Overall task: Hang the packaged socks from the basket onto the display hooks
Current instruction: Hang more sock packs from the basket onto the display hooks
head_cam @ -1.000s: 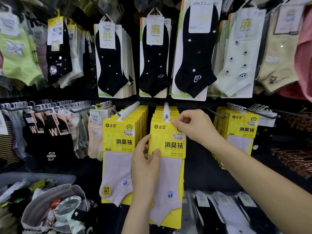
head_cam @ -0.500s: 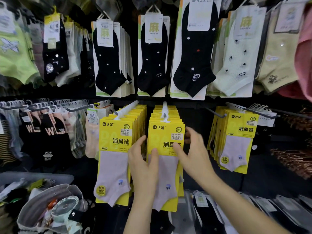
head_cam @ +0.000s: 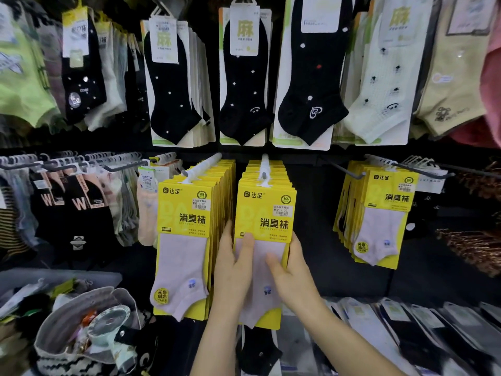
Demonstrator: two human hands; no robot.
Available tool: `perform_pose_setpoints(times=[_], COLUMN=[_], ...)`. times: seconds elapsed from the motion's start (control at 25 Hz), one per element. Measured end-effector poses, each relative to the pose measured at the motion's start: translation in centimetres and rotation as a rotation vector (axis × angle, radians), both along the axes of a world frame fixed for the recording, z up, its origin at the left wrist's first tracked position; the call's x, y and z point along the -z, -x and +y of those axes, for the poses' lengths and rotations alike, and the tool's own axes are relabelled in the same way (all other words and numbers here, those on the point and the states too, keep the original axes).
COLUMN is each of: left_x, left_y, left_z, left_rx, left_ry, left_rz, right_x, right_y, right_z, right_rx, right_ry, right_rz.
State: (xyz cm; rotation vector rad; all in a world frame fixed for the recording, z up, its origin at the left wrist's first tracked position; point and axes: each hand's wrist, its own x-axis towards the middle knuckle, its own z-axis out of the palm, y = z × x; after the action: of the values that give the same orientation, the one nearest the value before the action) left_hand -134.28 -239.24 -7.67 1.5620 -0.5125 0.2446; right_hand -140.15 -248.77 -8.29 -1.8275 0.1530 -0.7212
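A yellow-carded pack of pale lilac socks (head_cam: 267,213) hangs at the front of a full stack on the middle white display hook (head_cam: 264,169). My left hand (head_cam: 233,270) holds the pack's left edge, thumb on the front and fingers slipped in beside the neighbouring stack. At the right edge is my right hand (head_cam: 291,275), its thumb on the sock and its fingers behind the card. A second stack of the same packs (head_cam: 184,221) hangs on the hook to the left, a third (head_cam: 385,213) on a dark hook to the right.
Black and cream socks on cards (head_cam: 244,85) fill the row above. Loose socks on small hangers (head_cam: 67,202) crowd the left rail. A grey fabric bag (head_cam: 67,324) with odds and ends sits at the lower left. Wrapped socks (head_cam: 406,327) lie below right.
My right hand has dropped from the hook's tip to the pack's right edge. The left hand has stayed on the left edge. The view has shifted down slightly.
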Motion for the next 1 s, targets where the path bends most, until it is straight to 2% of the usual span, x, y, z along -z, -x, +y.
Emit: perform_pose_setpoints(times=[0.08, 0.28, 0.44, 0.64, 0.8, 0.92, 1.0], left_x=[0.8, 1.2, 3.8, 16.2, 27.2, 33.4, 35.8], left_y=[0.2, 0.5, 3.7, 10.7, 16.5, 18.7, 19.6], left_z=[-0.1, 0.9, 2.5, 5.8, 8.0, 10.8, 11.7], left_rx=[0.038, 0.081, 0.069, -0.138, -0.053, -0.025, -0.012], left_ry=[-0.014, -0.052, -0.095, -0.184, -0.412, -0.622, -0.699], left_rz=[0.061, 0.067, 0.085, 0.316, 0.534, 0.721, 0.854], right_x=[1.3, 1.0, 5.8, 17.8, 26.8, 31.6, 33.9], right_y=[0.4, 1.4, 6.2, 13.1, 15.8, 16.7, 16.9], right_z=[0.5, 0.0, -1.9, -3.0, -2.0, -0.5, 1.2], right_rx=[0.014, -0.018, 0.040, 0.060, -0.051, -0.139, -0.162], right_ry=[0.009, 0.012, -0.056, -0.034, 0.232, 0.260, 0.217], right_rz=[0.011, 0.046, 0.129, 0.482, 0.849, 1.089, 1.156])
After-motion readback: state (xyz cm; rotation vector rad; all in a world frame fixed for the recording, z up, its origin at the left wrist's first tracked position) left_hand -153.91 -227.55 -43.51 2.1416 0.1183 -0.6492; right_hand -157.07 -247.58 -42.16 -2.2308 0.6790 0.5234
